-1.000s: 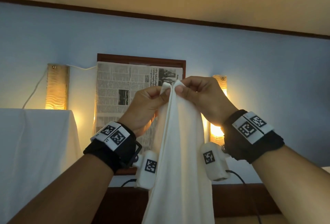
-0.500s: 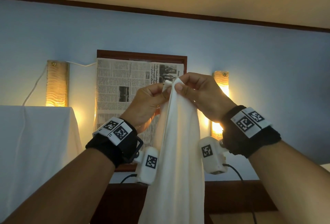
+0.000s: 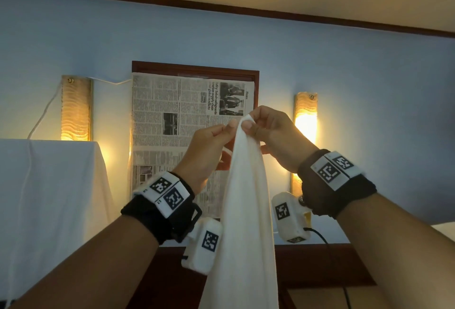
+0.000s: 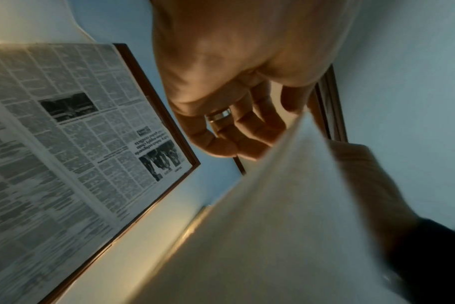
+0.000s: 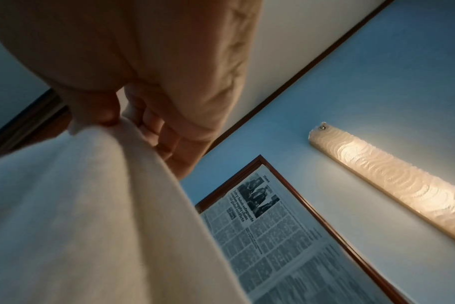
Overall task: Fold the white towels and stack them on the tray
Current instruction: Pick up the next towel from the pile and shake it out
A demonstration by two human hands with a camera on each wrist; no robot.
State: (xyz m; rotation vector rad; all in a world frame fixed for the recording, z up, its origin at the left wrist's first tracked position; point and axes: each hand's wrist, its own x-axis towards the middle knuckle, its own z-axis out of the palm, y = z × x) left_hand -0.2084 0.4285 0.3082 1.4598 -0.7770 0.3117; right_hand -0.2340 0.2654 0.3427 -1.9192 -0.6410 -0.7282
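Fingers (image 3: 248, 125) of the right hand (image 3: 275, 136) are curled, thumb pinching the top corner of the white towel (image 3: 246, 210). The left hand (image 3: 206, 151) grips the same corner from the opposite side, thumb against the cloth, remaining digits curled. The towel hangs straight down between both wrists, in front of the framed newspaper (image 3: 182, 124). A lit wall lamp (image 3: 305, 121) is just right of the newspaper; another (image 3: 75, 109) is to its left

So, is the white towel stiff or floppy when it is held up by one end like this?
Probably floppy: the white towel hangs straight down in soft folds from the right hand and left hand. Likely light, since fingertip pinches seem to carry it. It may slip if one pinch loosens.
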